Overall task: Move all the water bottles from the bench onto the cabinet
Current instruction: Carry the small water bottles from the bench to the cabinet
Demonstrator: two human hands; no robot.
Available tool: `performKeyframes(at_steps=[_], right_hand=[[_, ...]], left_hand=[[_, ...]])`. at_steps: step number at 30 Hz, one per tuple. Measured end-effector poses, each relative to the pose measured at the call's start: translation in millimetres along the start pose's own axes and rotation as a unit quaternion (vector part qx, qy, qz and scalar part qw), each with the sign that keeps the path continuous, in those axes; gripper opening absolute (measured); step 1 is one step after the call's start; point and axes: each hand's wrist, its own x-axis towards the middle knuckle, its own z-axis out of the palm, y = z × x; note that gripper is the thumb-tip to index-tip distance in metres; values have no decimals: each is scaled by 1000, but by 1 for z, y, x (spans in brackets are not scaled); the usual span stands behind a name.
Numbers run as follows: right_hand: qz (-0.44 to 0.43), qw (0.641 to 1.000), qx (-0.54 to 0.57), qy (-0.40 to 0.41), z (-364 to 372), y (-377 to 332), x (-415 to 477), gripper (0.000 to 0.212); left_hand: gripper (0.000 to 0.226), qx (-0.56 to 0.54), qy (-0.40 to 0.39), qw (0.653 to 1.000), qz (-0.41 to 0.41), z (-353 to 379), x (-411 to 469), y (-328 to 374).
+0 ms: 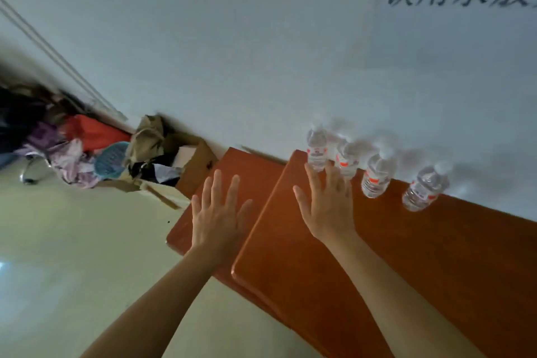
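Note:
Several clear water bottles with red-and-white labels stand in a row against the wall on a wide reddish wooden top (406, 256); the leftmost bottle (316, 145) is at its far corner and the rightmost bottle (422, 190) stands apart. My right hand (328, 209) hovers spread open over this top. Its fingertips reach the bases of the two left bottles, and I cannot tell if they touch. My left hand (218, 212) is also open, held over a lower, narrower reddish wooden surface (247, 166) to the left. Neither hand holds anything.
A cardboard box (197, 166) stuffed with paper and odds stands on the floor left of the lower surface. Beyond it lies a pile of clothes and bags (72, 148). Pale floor (72, 256) spreads at left. The white wall (261, 52) carries black characters.

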Motion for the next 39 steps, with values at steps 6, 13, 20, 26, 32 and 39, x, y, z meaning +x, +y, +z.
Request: performKeyframes(at_steps=[6,13,20,26,32,39], right_hand=[[-182,982,-23,53,-49,-211,31,67],[-415,908,3,48,9,-531,-60,70],[-630,773,71,-3,100,-801,-260,68],[-726,679,92,-60,179,-927,-395,70],[-780,604,124,-108,266,-1062,-503,70],[-816,542,141,-147,331,-1250,-607,72]], left_hand=[[69,18,122,987,-104,-117,-67,-187],[69,79,249,917,-302,-199,-270,-447],[67,112,286,805,-507,-220,-531,-615],[76,99,243,710,-653,-185,-675,-681],[75,107,206,645,-728,-162,-764,-779],[74,126,143,588,-786,-184,-852,-941]])
